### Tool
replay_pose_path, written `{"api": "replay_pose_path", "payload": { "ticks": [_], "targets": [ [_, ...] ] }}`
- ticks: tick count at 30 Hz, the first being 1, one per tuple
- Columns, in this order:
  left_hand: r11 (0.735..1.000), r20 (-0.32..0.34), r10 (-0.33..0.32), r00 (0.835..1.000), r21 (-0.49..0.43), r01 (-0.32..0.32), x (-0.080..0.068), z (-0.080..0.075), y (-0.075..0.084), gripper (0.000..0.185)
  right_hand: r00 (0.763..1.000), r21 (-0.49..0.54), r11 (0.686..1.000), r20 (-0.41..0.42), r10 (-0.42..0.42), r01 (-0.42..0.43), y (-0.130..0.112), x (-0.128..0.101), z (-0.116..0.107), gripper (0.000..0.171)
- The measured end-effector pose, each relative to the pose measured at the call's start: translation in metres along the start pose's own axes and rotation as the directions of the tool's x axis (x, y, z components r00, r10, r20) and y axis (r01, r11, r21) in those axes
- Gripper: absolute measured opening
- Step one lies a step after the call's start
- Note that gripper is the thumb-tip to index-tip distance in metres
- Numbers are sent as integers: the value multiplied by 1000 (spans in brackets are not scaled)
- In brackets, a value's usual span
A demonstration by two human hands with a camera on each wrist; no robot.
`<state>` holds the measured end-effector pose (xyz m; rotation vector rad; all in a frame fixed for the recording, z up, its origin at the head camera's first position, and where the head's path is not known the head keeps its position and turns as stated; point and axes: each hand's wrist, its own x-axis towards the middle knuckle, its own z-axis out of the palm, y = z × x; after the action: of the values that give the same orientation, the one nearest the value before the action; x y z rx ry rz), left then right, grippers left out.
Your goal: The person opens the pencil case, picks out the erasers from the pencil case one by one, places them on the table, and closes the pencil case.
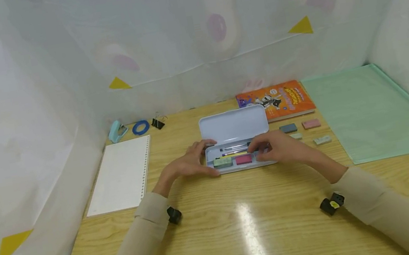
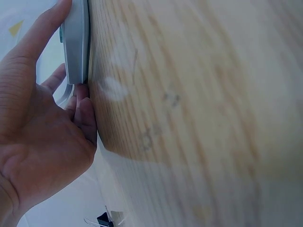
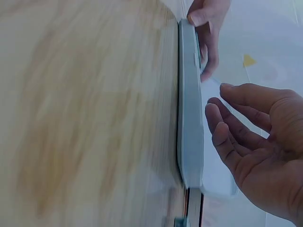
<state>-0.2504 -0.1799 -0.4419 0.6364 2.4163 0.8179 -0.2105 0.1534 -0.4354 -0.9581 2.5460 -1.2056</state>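
A pale blue pencil case [image 1: 240, 168] lies on the table, its lid [image 1: 233, 125] swung back. Inside are pens [image 1: 234, 147], a yellow pencil [image 1: 238, 154], a green eraser [image 1: 222, 162] and a pink eraser [image 1: 243, 159]. My left hand [image 1: 190, 162] grips the left end, thumb at the front wall [image 2: 77, 42] and fingers round the back corner. Over the right end of the case hovers my right hand [image 1: 282, 146], fingers loosely bent. In the right wrist view the thumb [image 3: 253, 94] stands apart from the fingers, with nothing between them.
Right of the case lie a dark blue eraser [image 1: 288, 128], a pink one [image 1: 311, 124] and two pale green ones. An orange book [image 1: 293, 99] sits behind, a green folder [image 1: 384, 111] farther right. At left are a notebook [image 1: 121, 175], stapler [image 1: 117, 131], blue tape [image 1: 140, 128] and binder clip [image 1: 157, 122].
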Motion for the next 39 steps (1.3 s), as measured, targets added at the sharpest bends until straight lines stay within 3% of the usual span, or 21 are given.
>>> {"api": "replay_pose_path", "payload": {
  "ticks": [6, 27, 39],
  "targets": [
    [1000, 2, -4, 1000, -5, 4, 0, 0, 0, 94, 999, -46, 998, 3, -48, 48, -13, 11, 13, 21],
    [1000, 1, 2, 1000, 14, -2, 0, -1, 1, 94, 999, -153, 988, 32, -6, 10, -19, 15, 25, 18],
    [1000, -5, 0, 1000, 15, 0, 0, 1, 0, 94, 998, -95, 995, -65, -2, -4, -19, 19, 36, 17]
  ]
}}
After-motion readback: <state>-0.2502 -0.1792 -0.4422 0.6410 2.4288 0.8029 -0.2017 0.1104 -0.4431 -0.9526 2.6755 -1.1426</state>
